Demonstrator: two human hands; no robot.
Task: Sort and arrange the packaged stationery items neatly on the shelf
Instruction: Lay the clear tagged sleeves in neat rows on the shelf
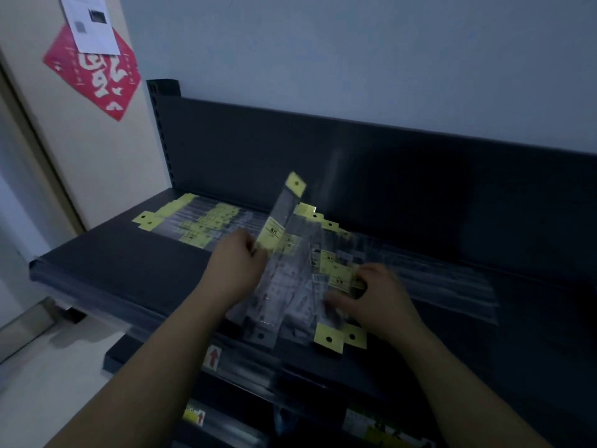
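My left forearm (pixel 145 367) and right forearm (pixel 468 383) reach in from below. The loose pile of ruler packets (pixel 300 299) overhangs the front edge of the shelf (pixel 113 260), and the sleeves look slick. I judge a nudge from either wrist could spill some off. My left hand (pixel 239 263) pinches one lifted packet (pixel 286 211) near its yellow label and tilts it up over the pile. My right hand (pixel 378 295) sits on the pile with its fingers curled, but I cannot tell whether it grips or merely presses. A tidier row (pixel 197 221) lies back left.

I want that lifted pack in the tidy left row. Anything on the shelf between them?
Nothing visible: bare shelf lies between the lifted pack in the left hand and the tidy row. Right hand grips the pile.
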